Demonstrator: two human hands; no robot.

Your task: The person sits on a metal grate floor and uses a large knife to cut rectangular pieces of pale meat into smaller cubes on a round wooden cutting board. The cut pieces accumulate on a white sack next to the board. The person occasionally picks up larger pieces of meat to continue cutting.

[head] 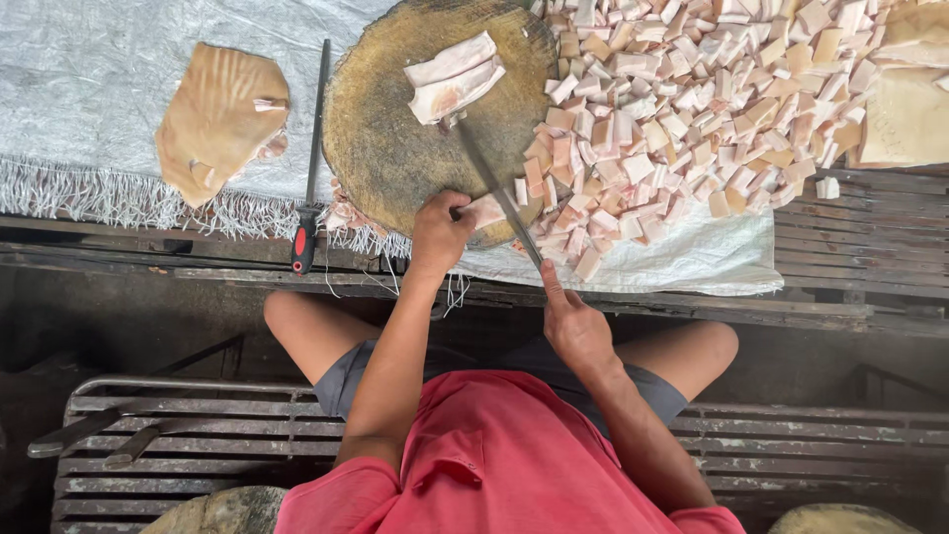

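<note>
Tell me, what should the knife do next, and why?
Probably slice down through the strip. The left hand pins it on the round board, and the right hand holds the knife right over it. Cut cubes already lie piled beside it.

**Packages, labels, signs, screens: none**

I see no package, label, sign or screen anywhere in my view. Nothing printed, nothing boxed, nothing lit. The nearest thing to packaging is the white woven plastic sacking sheet [89, 89] spread flat under my work as a cover, its left edge frayed into loose threads; it is unprinted as far as I can tell.
</note>
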